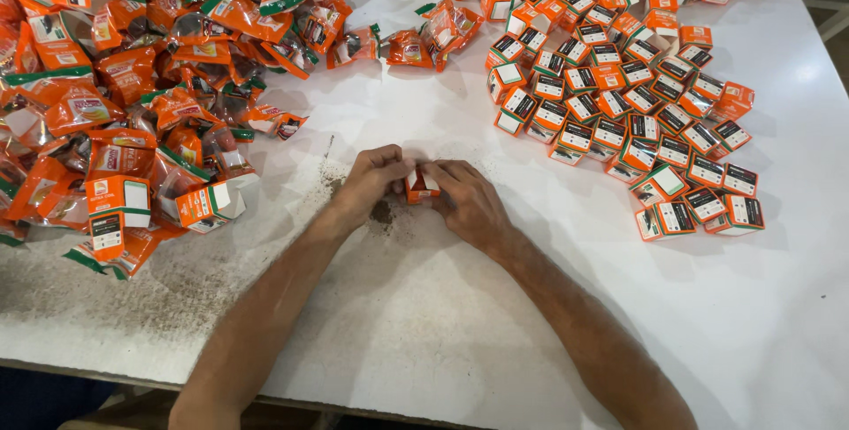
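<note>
My fingers of both my left hand and right hand pinch a small orange carton at mid-table, bare white table toward the near edge, sachet heap left, filled cartons right.

Two bare forearms come into view from the near edge, one from the near left, one from the near right. No sleeves show anywhere along them; both arms are uncovered up to the edge of the picture. The left hand and the right hand wear no gloves. No watch, band or bracelet sits on either wrist, and no ring shows on the fingers that can be seen. The forearms are lean, with fine hair.
</note>
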`<action>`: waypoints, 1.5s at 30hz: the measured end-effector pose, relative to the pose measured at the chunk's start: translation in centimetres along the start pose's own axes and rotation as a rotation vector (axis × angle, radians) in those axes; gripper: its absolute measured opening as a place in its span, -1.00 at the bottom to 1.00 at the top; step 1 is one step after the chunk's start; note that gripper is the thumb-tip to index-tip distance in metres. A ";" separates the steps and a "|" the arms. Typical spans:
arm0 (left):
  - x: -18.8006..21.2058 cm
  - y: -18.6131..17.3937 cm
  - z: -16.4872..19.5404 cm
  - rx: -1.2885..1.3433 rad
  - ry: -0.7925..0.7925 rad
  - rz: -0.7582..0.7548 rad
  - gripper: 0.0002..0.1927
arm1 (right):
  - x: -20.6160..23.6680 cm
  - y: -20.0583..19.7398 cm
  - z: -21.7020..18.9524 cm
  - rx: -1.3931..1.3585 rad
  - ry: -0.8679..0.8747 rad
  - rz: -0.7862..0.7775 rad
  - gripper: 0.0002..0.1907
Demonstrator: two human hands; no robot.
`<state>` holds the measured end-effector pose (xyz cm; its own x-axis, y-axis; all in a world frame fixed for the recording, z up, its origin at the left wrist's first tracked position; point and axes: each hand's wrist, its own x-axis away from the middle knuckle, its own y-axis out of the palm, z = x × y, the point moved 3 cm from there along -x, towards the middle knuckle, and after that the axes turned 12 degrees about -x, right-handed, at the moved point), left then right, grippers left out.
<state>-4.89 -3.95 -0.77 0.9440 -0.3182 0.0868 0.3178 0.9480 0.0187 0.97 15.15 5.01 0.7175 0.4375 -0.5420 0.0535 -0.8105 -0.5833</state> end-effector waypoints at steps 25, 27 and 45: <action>5.0 3.5 3.6 -0.918 0.716 0.159 -0.81 | 1.1 0.1 2.7 -0.251 0.172 -0.035 -0.37; 5.3 3.4 3.7 -0.957 0.770 0.143 -0.83 | 1.0 0.0 2.5 -0.242 0.170 -0.043 -0.37; 8.6 1.4 5.5 -1.383 0.804 0.485 -0.53 | 0.9 -1.6 2.2 0.262 0.046 0.330 -0.06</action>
<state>3.18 -5.33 5.50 0.6340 -0.3571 -0.6859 -0.5780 0.3705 -0.7271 -0.03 17.68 4.11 0.6969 0.1490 -0.7015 -0.3583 -0.7750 -0.5206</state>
